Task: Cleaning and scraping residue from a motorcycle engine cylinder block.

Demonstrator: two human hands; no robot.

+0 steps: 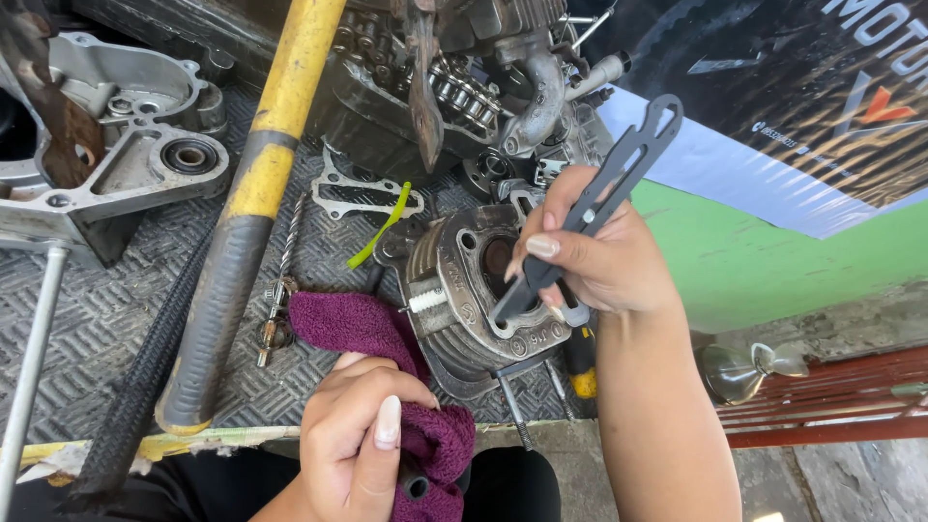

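A person's right hand (604, 261), fingers closed around a flat dark grey metal scraper tool (592, 211), presses its tip onto the top face of a finned grey metal engine cylinder (464, 290) resting on a ribbed black rubber mat (106, 300), while the left hand (353, 440), fingers curled shut on a maroon terry cloth (387, 367), waits just beside it; the tool's tip sits at the rim of the bore, and a slip could gouge the sealing face or drop debris inside; a yellow-and-black bar (256, 184), a loose gasket (362, 198) and an aluminium crankcase cover (116, 155) lie nearby
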